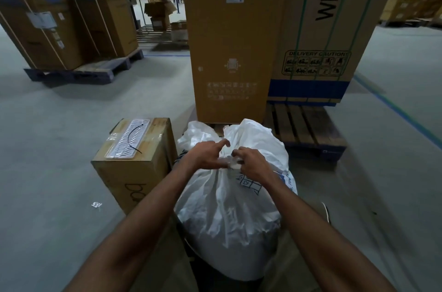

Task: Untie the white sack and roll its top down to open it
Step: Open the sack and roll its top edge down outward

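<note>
We record the white sack [224, 208] standing upright on the grey floor [59, 172], directly in front of the person and between both bare forearms. Its top is gathered into a tight neck [228, 165], with the loose fabric above the neck flaring out toward the tall carton [229, 40] behind it. The sack remains tied — the neck is bunched and nothing is rolled down.

The left hand [205, 155] lies against the left side of the neck, its index finger extended across the flared fabric and the remaining fingers curled at the gather. The right hand [248, 162] is closed at the right side of the neck, fingertips pinching what appears to be the tie or the bunched cloth; we cannot tell which, as the knot itself is hidden between the hands.

Just beside the sack's left side stands a small cardboard box [136, 160], with a white ribbed panel [129, 138] lying on its top face and a black cable tie [136, 136] across that panel. A wooden pallet [308, 126] sits near the sack's far right, carrying a larger printed carton [325, 28]. A small scrap [96, 204] lies on the floor to the left, well apart from the sack.
</note>
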Action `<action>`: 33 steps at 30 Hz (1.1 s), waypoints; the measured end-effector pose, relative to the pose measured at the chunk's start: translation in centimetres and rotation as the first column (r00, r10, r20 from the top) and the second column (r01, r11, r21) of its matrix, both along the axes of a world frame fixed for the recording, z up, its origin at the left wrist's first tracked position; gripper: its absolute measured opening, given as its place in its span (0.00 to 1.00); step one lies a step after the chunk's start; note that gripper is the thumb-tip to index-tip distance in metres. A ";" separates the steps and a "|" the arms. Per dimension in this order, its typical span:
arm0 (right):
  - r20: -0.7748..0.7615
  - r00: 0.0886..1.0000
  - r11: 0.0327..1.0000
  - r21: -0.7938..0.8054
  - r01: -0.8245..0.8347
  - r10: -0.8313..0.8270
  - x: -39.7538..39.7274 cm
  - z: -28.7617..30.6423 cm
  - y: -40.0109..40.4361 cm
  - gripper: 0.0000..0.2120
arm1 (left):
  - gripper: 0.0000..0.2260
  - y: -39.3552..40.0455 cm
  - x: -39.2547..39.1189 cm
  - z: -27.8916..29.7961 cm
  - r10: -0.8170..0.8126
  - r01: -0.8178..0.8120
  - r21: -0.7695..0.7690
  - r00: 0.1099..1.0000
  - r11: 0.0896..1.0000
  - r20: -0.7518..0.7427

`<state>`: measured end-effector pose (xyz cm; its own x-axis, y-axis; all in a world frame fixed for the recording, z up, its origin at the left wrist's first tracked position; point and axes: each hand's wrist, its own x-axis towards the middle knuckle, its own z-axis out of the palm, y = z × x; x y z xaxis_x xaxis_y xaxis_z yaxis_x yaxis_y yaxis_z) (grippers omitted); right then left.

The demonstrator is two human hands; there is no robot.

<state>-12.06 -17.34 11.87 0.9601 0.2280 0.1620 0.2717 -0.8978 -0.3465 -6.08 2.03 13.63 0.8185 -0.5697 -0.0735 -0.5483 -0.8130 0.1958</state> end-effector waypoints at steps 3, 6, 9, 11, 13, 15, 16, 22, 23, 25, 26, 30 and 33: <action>0.021 0.999 0.999 -0.036 -0.038 0.038 -1.8 0.8 -0.6 0.15 | 0.27 1.0 -1.5 0.4 -0.037 0.013 0.211 0.993 0.977 0.110; 0.004 1.000 0.999 -0.029 -0.016 0.017 -3.1 1.0 -1.6 0.16 | 0.17 1.0 -3.0 0.7 -0.029 -0.019 0.310 0.989 0.950 0.148; 0.017 1.000 0.997 -0.078 0.011 -0.010 -4.3 1.8 -2.8 0.14 | 0.19 0.3 -5.1 1.2 0.060 -0.051 0.261 0.998 0.964 -0.028; 0.051 0.998 0.991 -0.131 0.028 -0.021 -4.9 2.1 -3.5 0.14 | 0.23 -0.6 -6.5 1.4 0.084 -0.055 0.204 0.987 0.977 -0.140; 0.072 0.996 0.985 -0.161 0.054 -0.043 -5.3 2.1 -4.0 0.13 | 0.26 -1.4 -7.8 1.6 0.073 -0.041 0.163 0.978 0.986 -0.197; 0.063 0.995 0.982 -0.171 0.085 -0.075 -5.7 1.9 -4.2 0.12 | 0.25 -2.0 -8.6 1.2 0.053 -0.022 0.111 0.956 0.994 -0.290; 0.032 0.995 0.983 -0.151 0.100 -0.096 -6.0 1.7 -4.2 0.11 | 0.25 -2.2 -8.9 0.7 0.048 -0.020 0.085 0.940 0.996 -0.338; -0.123 0.986 0.991 0.050 0.124 -0.117 -6.6 0.5 -3.8 0.21 | 0.17 -3.2 -10.9 -1.3 0.073 -0.267 -0.153 0.678 0.951 -0.731; -0.131 0.986 0.993 0.035 0.110 -0.104 -6.7 0.2 -3.7 0.22 | 0.12 -2.8 -10.9 -1.6 0.064 -0.325 -0.180 0.618 0.928 -0.783; -0.183 0.977 0.993 -0.056 0.104 -0.112 -6.6 -0.6 -3.4 0.25 | 0.07 -1.9 -10.4 -2.3 0.015 -0.408 -0.240 0.531 0.881 -0.847; -0.221 0.964 0.986 -0.105 0.128 -0.148 -6.4 -1.2 -3.3 0.26 | 0.09 -1.4 -9.8 -2.7 -0.005 -0.447 -0.276 0.518 0.851 -0.856; -0.286 0.934 0.973 -0.149 0.176 -0.213 -5.1 -3.7 -3.3 0.30 | 0.11 -0.8 -7.3 -3.8 0.194 -0.535 -0.444 0.767 0.719 -0.611; -0.262 0.945 0.976 -0.152 0.158 -0.194 -3.5 -5.3 -2.5 0.22 | 0.12 -1.2 -5.3 -5.1 0.356 -0.453 -0.421 0.888 0.786 -0.291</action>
